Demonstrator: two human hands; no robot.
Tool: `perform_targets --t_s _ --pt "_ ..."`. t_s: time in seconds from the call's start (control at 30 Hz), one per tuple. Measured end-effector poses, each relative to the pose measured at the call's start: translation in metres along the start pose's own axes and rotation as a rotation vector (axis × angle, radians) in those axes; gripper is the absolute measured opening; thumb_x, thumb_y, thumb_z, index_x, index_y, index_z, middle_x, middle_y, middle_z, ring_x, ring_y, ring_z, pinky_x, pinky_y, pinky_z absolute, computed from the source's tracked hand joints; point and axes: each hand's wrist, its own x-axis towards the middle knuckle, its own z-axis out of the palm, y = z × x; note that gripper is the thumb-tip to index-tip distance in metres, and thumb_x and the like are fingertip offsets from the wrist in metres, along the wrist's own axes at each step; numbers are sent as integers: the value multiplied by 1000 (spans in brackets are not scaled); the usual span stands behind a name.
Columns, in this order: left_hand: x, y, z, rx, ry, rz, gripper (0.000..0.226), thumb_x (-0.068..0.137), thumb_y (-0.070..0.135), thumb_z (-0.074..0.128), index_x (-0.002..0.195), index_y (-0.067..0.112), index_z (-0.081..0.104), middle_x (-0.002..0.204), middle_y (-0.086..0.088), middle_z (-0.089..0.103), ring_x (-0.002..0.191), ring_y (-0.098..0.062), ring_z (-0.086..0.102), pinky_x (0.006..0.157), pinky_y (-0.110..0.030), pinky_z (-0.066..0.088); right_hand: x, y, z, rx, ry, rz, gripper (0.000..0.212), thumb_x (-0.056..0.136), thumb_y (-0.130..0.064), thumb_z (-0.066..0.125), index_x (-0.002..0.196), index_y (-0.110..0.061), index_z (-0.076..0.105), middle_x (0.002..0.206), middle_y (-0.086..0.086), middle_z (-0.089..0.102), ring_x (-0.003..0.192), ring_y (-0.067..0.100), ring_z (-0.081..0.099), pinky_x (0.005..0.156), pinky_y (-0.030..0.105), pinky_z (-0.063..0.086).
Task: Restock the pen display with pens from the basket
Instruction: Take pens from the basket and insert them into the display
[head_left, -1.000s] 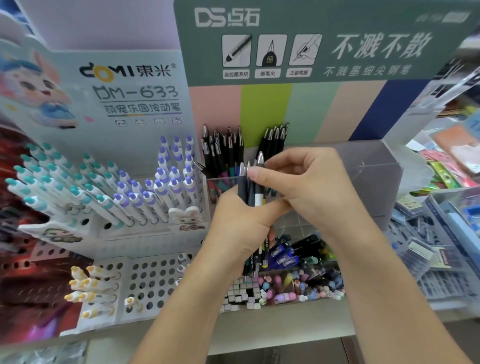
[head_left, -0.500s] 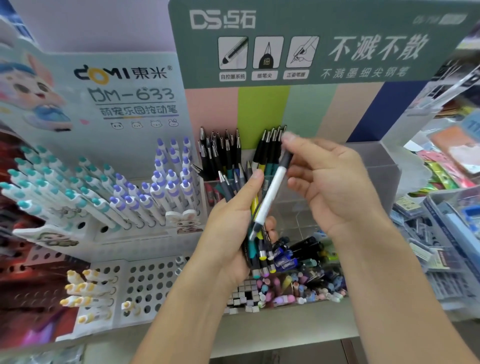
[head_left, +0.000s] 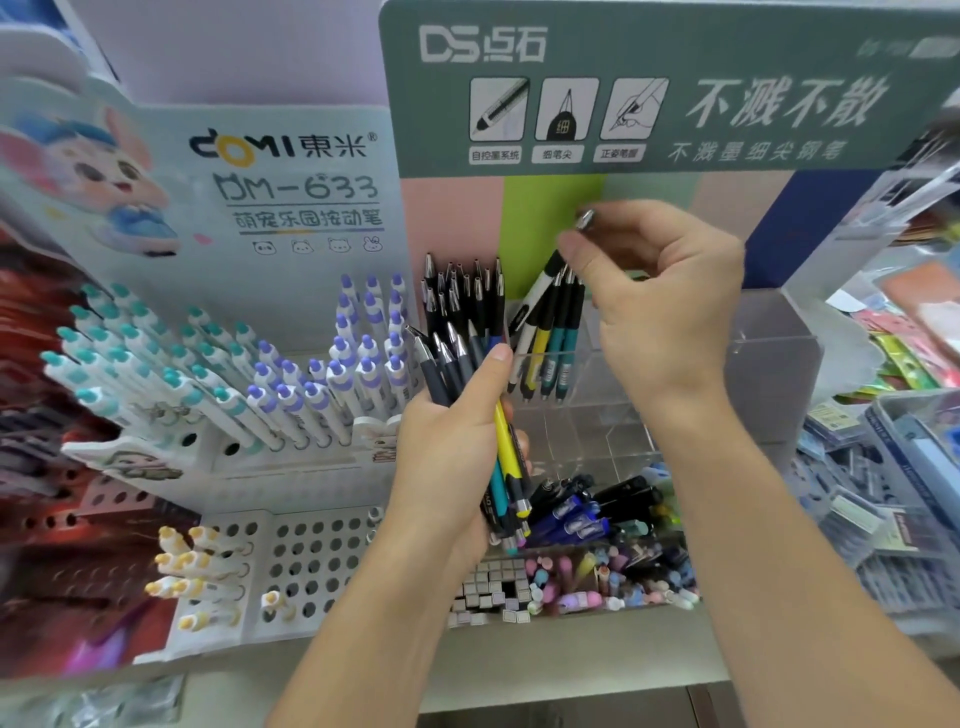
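Right hand (head_left: 660, 306) tilts white pen (head_left: 537, 293) over clear compartment's rim (head_left: 587, 352).

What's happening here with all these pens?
A person is restocking a shop's pen display. The left hand grips a bundle of pens, tips fanned upward. The right hand pinches a white-barrelled pen near its top and holds it tilted over the clear compartment, where a few yellow and teal pens already stand. The compartments to the right look empty.
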Motion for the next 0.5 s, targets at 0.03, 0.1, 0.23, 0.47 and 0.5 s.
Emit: perform_targets --t_s 0.03,0.1,0.23,0.47,0.5 --pt "1 0 0 3 5 6 57 87 41 74 121 -3 60 64 -1 54 47 -15 51 45 -26 45 -2 3 4 -25 -22 10 15 82 -12 82 95 -19 77 82 -11 74 74 3 71 72 21 57" --pt "1 0 -1 5 5 11 59 87 42 74 121 -3 60 65 -2 52 47 -15 51 45 -26 45 -5 10 12 -69 -62 34 18 79 -9 83 96 -15 78 82 -8 74 73 5 70 72 23 58" --pt "1 -2 -2 2 -4 10 54 86 42 75 115 -1 60 66 -3 50 46 -16 50 46 -26 44 -6 18 22 -197 -86 15 27 74 -3 84 94 -18 73 75 -9 64 67 10 63 67 28 57" --pt "5 -7 -1 17 -61 -15 96 79 46 81 146 -6 37 62 2 59 49 -12 55 50 -28 46 -13 1 11 -202 -96 70 8 83 -15 80 80 -20 75 70 -13 70 64 1 64 62 17 53" --pt "6 -7 -1 14 -70 -5 100 76 48 83 147 -5 37 64 2 60 51 -12 55 52 -30 46 -15 -5 5 -176 -140 140 8 86 -22 80 78 -21 76 67 -12 70 60 0 63 59 16 51"
